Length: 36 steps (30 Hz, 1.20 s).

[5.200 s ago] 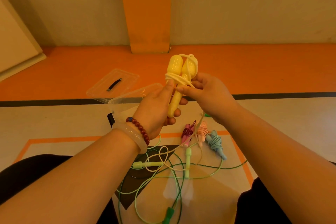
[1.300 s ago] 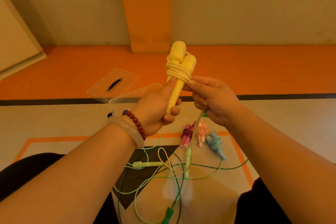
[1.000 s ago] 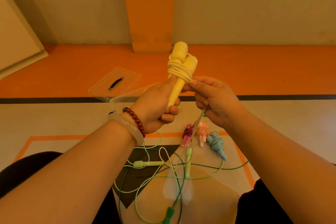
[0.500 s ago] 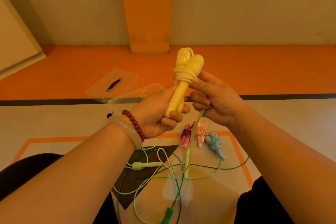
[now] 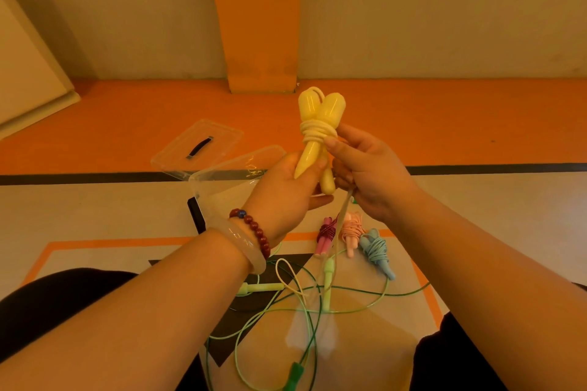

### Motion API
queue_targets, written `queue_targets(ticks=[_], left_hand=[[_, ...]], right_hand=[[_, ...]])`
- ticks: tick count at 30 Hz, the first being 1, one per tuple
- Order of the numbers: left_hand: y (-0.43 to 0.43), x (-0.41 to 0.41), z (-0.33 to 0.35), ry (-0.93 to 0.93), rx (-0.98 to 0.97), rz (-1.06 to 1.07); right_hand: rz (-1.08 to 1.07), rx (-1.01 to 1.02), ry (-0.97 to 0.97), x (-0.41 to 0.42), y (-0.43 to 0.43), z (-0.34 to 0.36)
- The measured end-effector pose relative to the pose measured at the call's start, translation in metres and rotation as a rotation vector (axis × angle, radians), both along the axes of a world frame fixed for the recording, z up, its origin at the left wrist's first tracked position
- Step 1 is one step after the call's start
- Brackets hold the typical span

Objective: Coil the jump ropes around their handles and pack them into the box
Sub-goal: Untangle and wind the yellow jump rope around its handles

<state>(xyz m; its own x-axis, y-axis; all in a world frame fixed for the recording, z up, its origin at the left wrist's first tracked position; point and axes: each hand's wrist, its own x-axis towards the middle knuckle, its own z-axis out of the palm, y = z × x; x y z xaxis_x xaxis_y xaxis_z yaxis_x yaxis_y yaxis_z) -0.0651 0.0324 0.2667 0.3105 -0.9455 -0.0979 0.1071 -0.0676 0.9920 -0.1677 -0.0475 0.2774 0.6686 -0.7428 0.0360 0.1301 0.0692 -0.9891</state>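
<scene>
I hold the two handles of a yellow jump rope upright in front of me, with several turns of its cord wound around them. My left hand grips the lower ends of the handles. My right hand touches the coil with its thumb and pinches the loose yellow cord, which trails down to the floor. The clear plastic box stands open on the floor behind my left hand. Three coiled ropes lie on the floor: magenta, pink and blue.
The box's clear lid with a dark handle lies on the orange floor to the back left. Loose light-green and dark-green ropes sprawl tangled between my knees. An orange pillar stands against the far wall.
The yellow handles have tilted and shifted slightly right and lower. More cord sits tight around them, and my right hand has come round to the coil's right side.
</scene>
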Motion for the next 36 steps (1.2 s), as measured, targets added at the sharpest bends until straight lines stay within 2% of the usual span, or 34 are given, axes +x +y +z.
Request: queue_targets(ticks=[3, 10, 16, 18, 24, 26, 29, 30, 36], left_hand=[[-0.002, -0.004, 0.002, 0.052, -0.019, 0.016], [-0.006, 0.000, 0.000, -0.124, 0.025, 0.065], [-0.003, 0.001, -0.001, 0.069, 0.068, -0.051], [-0.001, 0.001, 0.001, 0.126, 0.091, -0.102], [0.002, 0.003, 0.003, 0.140, 0.071, -0.081], [0.003, 0.006, 0.008, 0.077, 0.082, -0.123], [0.003, 0.015, 0.015, -0.216, 0.134, -0.176], [0.003, 0.017, 0.016, -0.260, 0.138, -0.184], [0.004, 0.008, 0.010, 0.027, 0.130, -0.171]], right_hand=[[-0.023, -0.066, 0.062, -0.003, -0.002, 0.003], [-0.092, -0.163, 0.140, -0.005, -0.008, -0.001], [-0.090, -0.126, 0.129, -0.012, -0.015, 0.009], [-0.051, -0.170, 0.122, -0.015, -0.018, 0.012], [-0.065, -0.294, 0.155, -0.014, -0.019, 0.010], [-0.079, -0.307, 0.163, -0.014, -0.019, 0.010], [-0.071, -0.338, 0.172, -0.013, -0.016, 0.011], [-0.065, -0.350, 0.176, -0.012, -0.016, 0.010], [0.007, -0.347, 0.173, -0.011, -0.015, 0.014]])
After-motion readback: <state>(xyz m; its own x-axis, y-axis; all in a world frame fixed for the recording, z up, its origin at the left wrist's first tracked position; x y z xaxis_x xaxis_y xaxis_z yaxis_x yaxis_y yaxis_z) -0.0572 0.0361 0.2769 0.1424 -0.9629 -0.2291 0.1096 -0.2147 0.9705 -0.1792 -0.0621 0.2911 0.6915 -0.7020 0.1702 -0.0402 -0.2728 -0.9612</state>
